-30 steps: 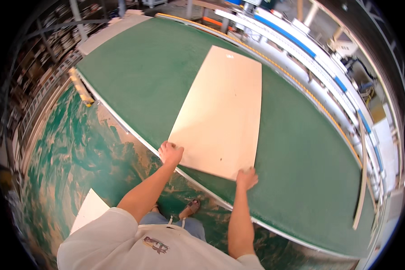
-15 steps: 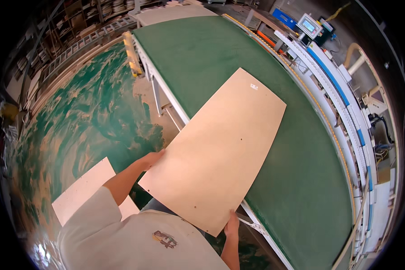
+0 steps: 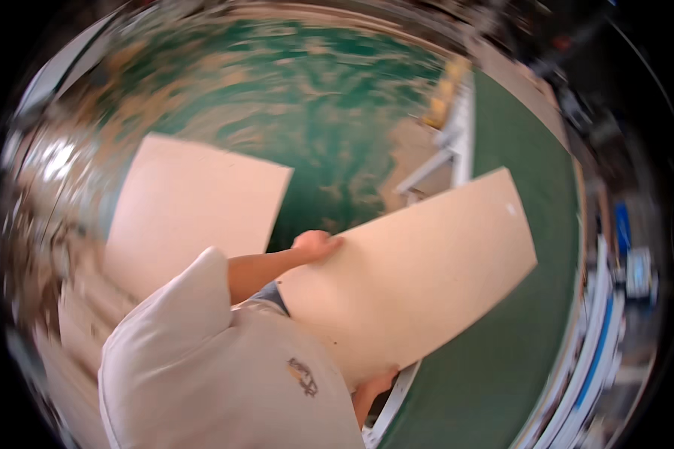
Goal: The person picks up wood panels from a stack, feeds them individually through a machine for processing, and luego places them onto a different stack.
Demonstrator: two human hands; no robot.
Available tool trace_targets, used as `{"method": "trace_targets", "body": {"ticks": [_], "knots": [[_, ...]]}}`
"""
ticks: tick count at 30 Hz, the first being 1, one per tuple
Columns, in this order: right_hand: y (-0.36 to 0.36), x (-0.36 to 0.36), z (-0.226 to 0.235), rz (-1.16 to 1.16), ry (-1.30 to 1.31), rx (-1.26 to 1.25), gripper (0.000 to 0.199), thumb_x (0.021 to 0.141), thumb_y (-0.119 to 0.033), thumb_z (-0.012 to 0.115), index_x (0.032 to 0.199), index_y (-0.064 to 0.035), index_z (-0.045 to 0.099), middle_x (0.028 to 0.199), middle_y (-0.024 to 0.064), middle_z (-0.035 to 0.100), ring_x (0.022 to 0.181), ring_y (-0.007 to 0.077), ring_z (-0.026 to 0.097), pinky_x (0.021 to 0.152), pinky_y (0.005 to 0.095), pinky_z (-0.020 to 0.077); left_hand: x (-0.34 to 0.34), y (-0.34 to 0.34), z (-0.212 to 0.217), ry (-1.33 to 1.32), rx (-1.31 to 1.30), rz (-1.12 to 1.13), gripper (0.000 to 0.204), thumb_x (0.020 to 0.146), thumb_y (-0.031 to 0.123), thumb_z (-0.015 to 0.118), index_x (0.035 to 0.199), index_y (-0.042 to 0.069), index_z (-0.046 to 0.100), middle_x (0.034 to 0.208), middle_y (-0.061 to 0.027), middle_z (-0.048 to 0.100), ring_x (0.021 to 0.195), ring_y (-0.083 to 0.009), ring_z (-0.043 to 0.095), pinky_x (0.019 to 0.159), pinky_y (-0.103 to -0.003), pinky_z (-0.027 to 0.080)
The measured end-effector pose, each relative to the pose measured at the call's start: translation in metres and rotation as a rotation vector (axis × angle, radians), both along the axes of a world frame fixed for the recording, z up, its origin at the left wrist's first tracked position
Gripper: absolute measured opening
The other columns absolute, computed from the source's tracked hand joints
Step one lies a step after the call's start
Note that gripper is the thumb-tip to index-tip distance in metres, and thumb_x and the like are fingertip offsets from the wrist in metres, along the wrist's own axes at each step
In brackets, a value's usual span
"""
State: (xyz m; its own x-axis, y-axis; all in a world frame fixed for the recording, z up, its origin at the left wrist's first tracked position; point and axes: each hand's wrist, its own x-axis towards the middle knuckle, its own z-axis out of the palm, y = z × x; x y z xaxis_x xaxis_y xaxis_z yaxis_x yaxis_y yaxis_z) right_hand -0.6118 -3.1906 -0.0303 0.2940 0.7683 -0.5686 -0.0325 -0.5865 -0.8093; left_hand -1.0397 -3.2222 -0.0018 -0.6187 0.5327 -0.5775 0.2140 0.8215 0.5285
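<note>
Head view: the left grip (image 3: 316, 245) is closed on the left long edge of a pale wood panel (image 3: 412, 277), hand drawn in against it; the undersides of the fingers are hidden. The right grip (image 3: 378, 382) is at the opposite edge, near the body, apparently wrapped on it, though blur and the shirt (image 3: 232, 374) leave its exact closure unclear. The panel slants from the waist toward upper right, its far end overlapping the green surface (image 3: 502, 337); contact there cannot be told. Change: one second ago it lies on that surface with both hands at its near end; half a second ago it projects over the near edge; now body and panel are swung further left. Judgement: the hands now carry most of the load, and the long far end needs steadying. Further out, a second pale panel (image 3: 202, 202), now in fuller view, lies at left, apart from the held one, over the dusty green floor (image 3: 314, 112).
</note>
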Motion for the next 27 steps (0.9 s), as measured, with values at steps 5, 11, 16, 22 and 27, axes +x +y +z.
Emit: {"method": "trace_targets", "body": {"ticks": [5,11,16,22,27], "knots": [[0.03,-0.017,0.01,0.184,-0.063,-0.012,0.063,0.099,-0.042,0.054,0.124,0.0152,0.057,0.124,0.0225,0.063,0.102,0.0341,0.063,0.088,0.0451,0.0525,0.01,-0.092,0.019,-0.16,0.066,0.323,0.066,0.085,0.06,0.049,0.112,0.004,0.072,0.109,-0.0175,0.072,0.106,-0.0342,0.066,0.092,-0.044,0.051],[0.09,-0.077,0.013,0.75,-0.073,0.048,0.066,0.098,-0.045,0.055,0.129,0.0136,0.055,0.132,0.0211,0.059,0.113,0.0334,0.06,0.096,0.0444,0.0498,0.064,-0.199,0.002,-0.165,0.149,0.883,0.063,0.084,0.056,0.054,0.114,0.003,0.072,0.107,-0.0174,0.072,0.103,-0.0325,0.067,0.091,-0.042,0.051],[0.116,-0.184,0.018,1.131,-0.11,0.014,0.063,0.099,-0.044,0.053,0.124,0.0136,0.058,0.126,0.0204,0.063,0.108,0.0313,0.062,0.094,0.0408,0.0507,0.101,-0.258,-0.013,-0.196,0.152,1.232,0.062,0.084,0.055,0.053,0.111,0.003,0.073,0.102,-0.0175,0.072,0.098,-0.0324,0.068,0.088,-0.042,0.051],[0.096,-0.329,-0.017,1.62,-0.226,-0.003,0.064,0.093,-0.046,0.064,0.123,0.0112,0.062,0.119,0.0169,0.068,0.102,0.0277,0.066,0.09,0.0397,0.0531,0.151,-0.318,-0.047,-0.259,0.075,1.614,0.06,0.081,0.054,0.051,0.1,0.001,0.075,0.096,-0.0194,0.073,0.095,-0.035,0.068,0.086,-0.044,0.05],[0.022,-0.42,-0.035,1.89,-0.387,-0.092,0.059,0.098,-0.041,0.059,0.118,0.0142,0.063,0.116,0.0175,0.07,0.1,0.0263,0.068,0.087,0.0375,0.0537,0.191,-0.335,-0.063,-0.303,-0.094,1.879,0.06,0.082,0.054,0.052,0.097,0.0,0.074,0.101,-0.021,0.072,0.098,-0.036,0.068,0.088,-0.044,0.05]]}}
